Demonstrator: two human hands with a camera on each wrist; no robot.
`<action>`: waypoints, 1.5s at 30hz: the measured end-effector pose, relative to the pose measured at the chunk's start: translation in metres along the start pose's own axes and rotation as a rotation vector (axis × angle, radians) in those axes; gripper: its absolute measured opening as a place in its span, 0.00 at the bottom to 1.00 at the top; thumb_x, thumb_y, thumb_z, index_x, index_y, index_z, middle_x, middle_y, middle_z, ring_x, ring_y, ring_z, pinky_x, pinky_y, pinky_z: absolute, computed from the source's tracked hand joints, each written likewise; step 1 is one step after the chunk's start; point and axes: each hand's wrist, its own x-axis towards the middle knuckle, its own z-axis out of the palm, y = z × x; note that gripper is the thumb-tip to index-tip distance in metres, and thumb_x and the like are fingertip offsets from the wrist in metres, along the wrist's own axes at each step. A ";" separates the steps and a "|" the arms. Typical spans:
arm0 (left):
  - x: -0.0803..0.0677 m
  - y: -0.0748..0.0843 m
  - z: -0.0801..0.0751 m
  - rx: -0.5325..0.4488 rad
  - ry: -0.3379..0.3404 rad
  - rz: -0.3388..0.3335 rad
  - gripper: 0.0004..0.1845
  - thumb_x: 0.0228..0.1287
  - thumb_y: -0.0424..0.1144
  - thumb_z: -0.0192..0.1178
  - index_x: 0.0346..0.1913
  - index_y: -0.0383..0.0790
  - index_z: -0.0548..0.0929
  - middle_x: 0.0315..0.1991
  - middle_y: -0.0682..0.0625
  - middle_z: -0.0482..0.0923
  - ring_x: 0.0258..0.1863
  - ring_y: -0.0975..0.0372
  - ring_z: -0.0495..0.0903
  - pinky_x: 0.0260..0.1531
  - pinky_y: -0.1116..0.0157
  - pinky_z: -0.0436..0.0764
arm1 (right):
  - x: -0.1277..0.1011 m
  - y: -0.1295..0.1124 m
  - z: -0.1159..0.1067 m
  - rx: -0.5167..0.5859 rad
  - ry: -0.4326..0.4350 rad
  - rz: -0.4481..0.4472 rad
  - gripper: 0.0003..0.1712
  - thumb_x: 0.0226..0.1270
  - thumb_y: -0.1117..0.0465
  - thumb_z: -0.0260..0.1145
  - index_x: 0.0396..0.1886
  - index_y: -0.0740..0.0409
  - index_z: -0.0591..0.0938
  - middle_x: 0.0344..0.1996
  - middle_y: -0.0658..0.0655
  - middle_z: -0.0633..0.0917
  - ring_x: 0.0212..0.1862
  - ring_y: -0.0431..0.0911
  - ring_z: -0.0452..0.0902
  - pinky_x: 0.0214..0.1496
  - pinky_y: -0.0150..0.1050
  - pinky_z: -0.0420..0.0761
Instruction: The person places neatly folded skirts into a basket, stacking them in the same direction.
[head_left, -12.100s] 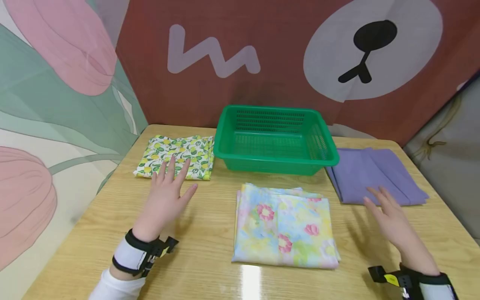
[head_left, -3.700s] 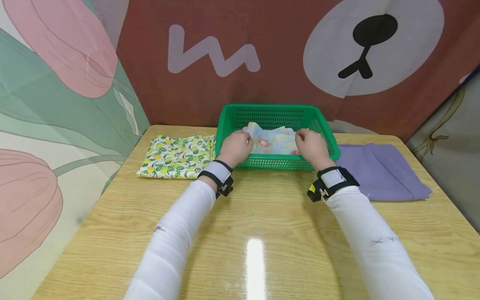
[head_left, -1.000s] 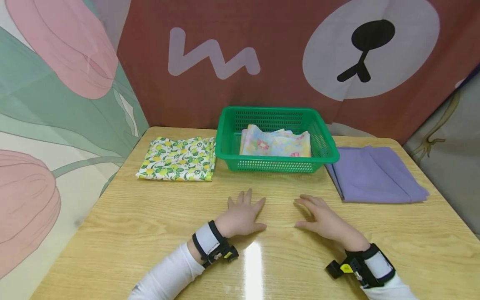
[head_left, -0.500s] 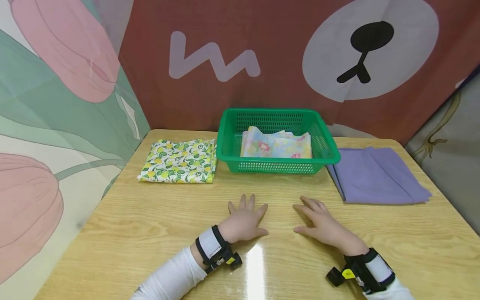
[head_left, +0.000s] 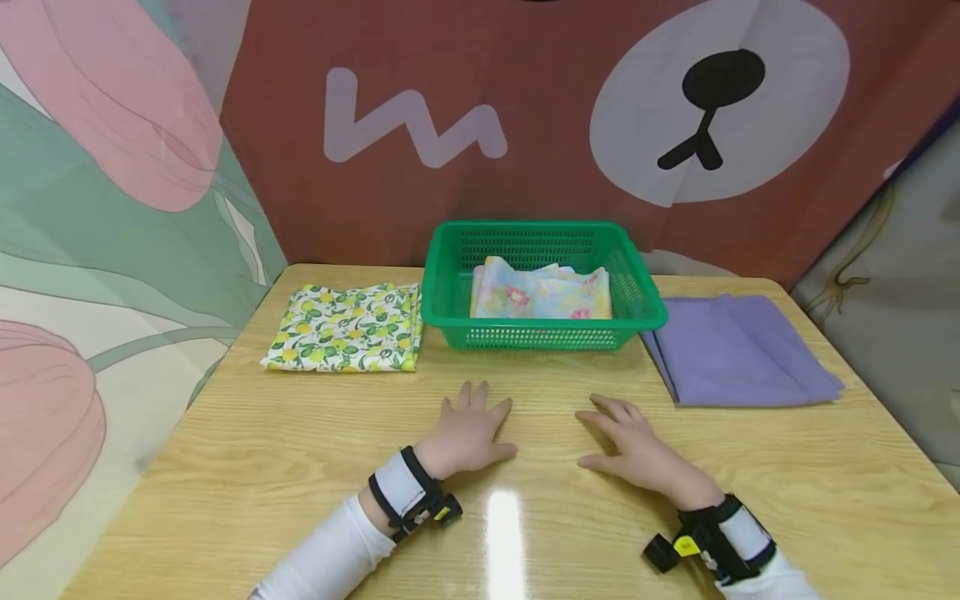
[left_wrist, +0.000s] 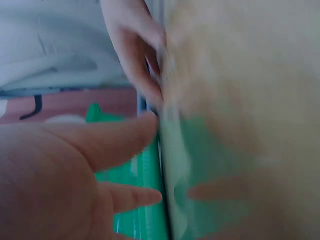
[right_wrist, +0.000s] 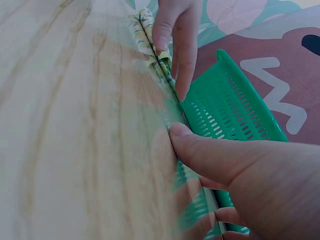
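Observation:
My left hand [head_left: 467, 433] rests on the wooden table with its fingers spread, holding nothing. To its right, my right hand [head_left: 643, 454] has its fingertips on the tabletop, fingers loosely extended and holding nothing. Beyond both hands stands a green plastic basket [head_left: 543, 337]. A folded pastel floral cloth [head_left: 542, 292] lies inside it, its lower edge hidden by the basket's front wall. Left of the basket lies a folded lemon-print cloth [head_left: 345, 329]; right of it is a folded purple cloth [head_left: 742, 350]. In the right wrist view, the basket [right_wrist: 230, 107] rises behind my thumb.
The light wooden table [head_left: 247, 475] carries a bright glare strip near its front. A brown fabric backdrop [head_left: 540, 125] with a printed bear face hangs right behind the table. Each wrist bears a strapped camera.
The floral cloth, earlier on the table in front, was put into the basket by both hands. They then let go and drew back to the table. Over the last second they stay nearly still.

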 end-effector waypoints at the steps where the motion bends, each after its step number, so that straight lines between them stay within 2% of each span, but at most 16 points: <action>1: 0.000 -0.006 -0.003 -0.001 0.009 -0.011 0.34 0.66 0.57 0.53 0.70 0.44 0.65 0.71 0.32 0.51 0.70 0.35 0.48 0.62 0.34 0.54 | 0.001 0.000 0.001 0.003 -0.001 -0.002 0.37 0.57 0.46 0.69 0.63 0.59 0.73 0.67 0.69 0.63 0.65 0.68 0.55 0.58 0.68 0.63; 6: 0.004 -0.039 -0.026 0.026 0.062 -0.084 0.24 0.72 0.49 0.46 0.63 0.38 0.73 0.66 0.32 0.62 0.67 0.36 0.56 0.60 0.34 0.58 | 0.000 -0.002 0.005 0.017 -0.008 0.008 0.37 0.57 0.47 0.69 0.64 0.59 0.72 0.68 0.69 0.63 0.66 0.67 0.54 0.59 0.67 0.62; 11: 0.013 -0.075 -0.054 0.023 0.055 -0.130 0.22 0.75 0.43 0.40 0.57 0.33 0.77 0.56 0.35 0.75 0.60 0.42 0.69 0.62 0.42 0.63 | 0.001 0.000 0.002 0.004 0.014 -0.012 0.36 0.56 0.48 0.70 0.62 0.60 0.73 0.67 0.70 0.64 0.65 0.69 0.55 0.58 0.68 0.63; 13: 0.018 -0.087 -0.063 -0.003 0.068 -0.147 0.21 0.74 0.41 0.39 0.53 0.32 0.79 0.49 0.37 0.79 0.51 0.45 0.76 0.56 0.47 0.71 | 0.002 0.001 0.002 -0.002 0.020 -0.018 0.36 0.56 0.48 0.70 0.62 0.60 0.73 0.66 0.70 0.64 0.65 0.69 0.55 0.58 0.68 0.63; 15: 0.022 -0.100 -0.069 -0.024 0.112 -0.174 0.19 0.74 0.39 0.41 0.50 0.31 0.80 0.43 0.38 0.81 0.43 0.48 0.79 0.48 0.51 0.76 | 0.002 0.003 0.002 0.001 0.014 -0.012 0.37 0.57 0.47 0.69 0.63 0.59 0.73 0.67 0.70 0.64 0.65 0.69 0.55 0.58 0.69 0.62; 18: 0.027 -0.116 -0.073 -0.015 0.180 -0.209 0.17 0.72 0.38 0.45 0.51 0.31 0.79 0.43 0.38 0.80 0.40 0.48 0.79 0.40 0.53 0.78 | 0.001 0.004 0.003 0.013 -0.007 -0.002 0.37 0.57 0.47 0.69 0.64 0.59 0.72 0.68 0.69 0.63 0.66 0.68 0.54 0.59 0.68 0.61; 20: 0.028 -0.125 -0.074 0.002 0.196 -0.221 0.18 0.71 0.37 0.48 0.56 0.30 0.76 0.49 0.36 0.79 0.47 0.46 0.78 0.45 0.51 0.78 | 0.001 0.005 0.004 0.017 -0.013 0.002 0.37 0.57 0.46 0.69 0.64 0.58 0.72 0.68 0.69 0.62 0.66 0.68 0.53 0.59 0.68 0.61; 23: 0.030 -0.135 -0.077 0.024 0.157 -0.245 0.23 0.68 0.38 0.51 0.63 0.31 0.71 0.58 0.33 0.73 0.57 0.41 0.72 0.55 0.46 0.73 | 0.000 0.004 0.004 0.019 -0.002 -0.004 0.37 0.57 0.47 0.69 0.63 0.59 0.73 0.67 0.69 0.63 0.65 0.68 0.54 0.59 0.68 0.62; 28: 0.029 -0.150 -0.081 0.029 0.072 -0.288 0.28 0.69 0.42 0.52 0.67 0.31 0.65 0.63 0.30 0.66 0.64 0.37 0.62 0.61 0.42 0.65 | -0.001 0.002 0.002 0.013 0.017 -0.012 0.36 0.56 0.47 0.69 0.62 0.58 0.74 0.66 0.69 0.65 0.65 0.68 0.56 0.58 0.68 0.63; 32: 0.031 -0.165 -0.081 0.006 0.068 -0.329 0.29 0.70 0.43 0.51 0.69 0.31 0.62 0.65 0.29 0.62 0.65 0.36 0.59 0.60 0.41 0.65 | -0.001 0.001 0.001 0.018 0.011 -0.003 0.36 0.56 0.47 0.70 0.62 0.58 0.74 0.67 0.69 0.65 0.65 0.68 0.55 0.59 0.68 0.62; 36: 0.032 -0.177 -0.079 -0.018 0.093 -0.362 0.30 0.70 0.44 0.52 0.69 0.32 0.62 0.65 0.27 0.59 0.64 0.35 0.60 0.57 0.39 0.67 | 0.000 0.003 0.003 0.017 -0.001 0.009 0.36 0.56 0.48 0.70 0.63 0.58 0.73 0.67 0.69 0.64 0.66 0.67 0.54 0.59 0.68 0.62; 40: 0.033 -0.183 -0.076 -0.011 0.098 -0.382 0.31 0.69 0.47 0.52 0.69 0.33 0.62 0.65 0.27 0.60 0.63 0.35 0.60 0.57 0.38 0.66 | 0.001 0.004 0.003 0.011 -0.001 0.011 0.36 0.56 0.48 0.70 0.63 0.58 0.73 0.67 0.68 0.64 0.66 0.67 0.54 0.59 0.67 0.62; 45: 0.032 -0.185 -0.078 0.001 0.055 -0.420 0.34 0.69 0.52 0.51 0.71 0.36 0.60 0.68 0.28 0.54 0.65 0.33 0.55 0.56 0.33 0.62 | 0.001 0.003 0.000 0.012 0.005 -0.001 0.36 0.56 0.48 0.70 0.62 0.58 0.74 0.67 0.69 0.64 0.65 0.67 0.55 0.59 0.68 0.61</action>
